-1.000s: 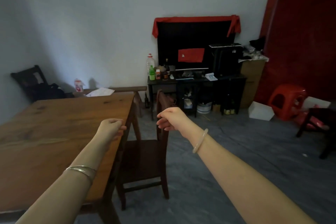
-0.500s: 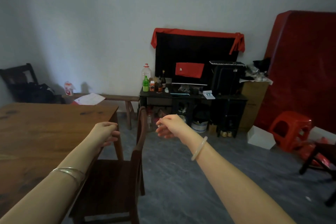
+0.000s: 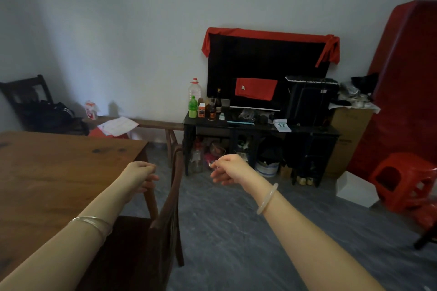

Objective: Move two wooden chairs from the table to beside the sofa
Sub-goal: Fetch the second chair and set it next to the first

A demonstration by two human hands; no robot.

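Head view is showing both arms reaching out over a dark wooden chair (image 3: 165, 217) that is sitting tucked against the near corner of the wooden desk (image 3: 59, 172). You're seeing the chair mostly edge-on, with its curved backrest rising up between the two hands and its seat lying in shadow under the left forearm.

Left hand (image 3: 142, 172) is hanging over the desk corner, grip curled loosely with the fingers folded in, and it isn't holding anything. A thin metal bangle (image 3: 91, 222) is sitting on that arm. Right hand (image 3: 228, 169) is floating just right of the backrest top, fingers half curled and pointing left toward it, clear of the wood and holding nothing. A pale bracelet (image 3: 268, 198) is riding on that wrist.

A second dark chair (image 3: 26, 99) is standing against the wall at far left with a black bag on it. Behind the desk a low wooden bench (image 3: 156, 123) is carrying some papers. Further back, a black TV stand (image 3: 260, 129) is crowded with bottles under a big screen draped in red cloth, and a red plastic stool (image 3: 404, 179) is sitting on the grey floor at right.
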